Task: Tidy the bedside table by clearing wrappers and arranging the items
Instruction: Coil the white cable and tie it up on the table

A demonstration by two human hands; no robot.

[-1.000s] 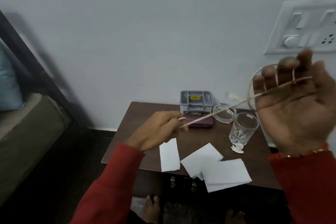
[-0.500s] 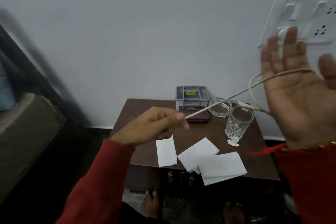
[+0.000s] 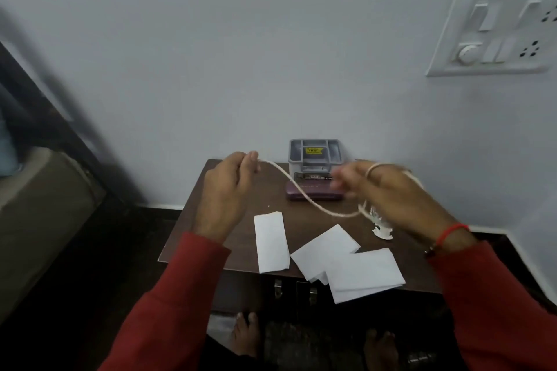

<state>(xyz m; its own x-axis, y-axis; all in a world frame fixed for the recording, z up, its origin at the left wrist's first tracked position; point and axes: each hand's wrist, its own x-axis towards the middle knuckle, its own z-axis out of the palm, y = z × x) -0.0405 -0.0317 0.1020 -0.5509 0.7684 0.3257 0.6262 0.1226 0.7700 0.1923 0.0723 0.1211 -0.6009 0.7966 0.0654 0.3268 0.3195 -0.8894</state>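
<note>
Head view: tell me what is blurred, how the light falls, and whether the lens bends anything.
Head view: the right hand is smeared by motion, while the left hand, the cord and the papers stay fairly sharp; the light is dim, soft and bluish, without glare; the wide lens tilts the switch plate and blurs the bed frame at the left edge.

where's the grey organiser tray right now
The grey organiser tray sits at the back of the bedside table against the wall, just behind the purple case, between the two raised hands.
</note>
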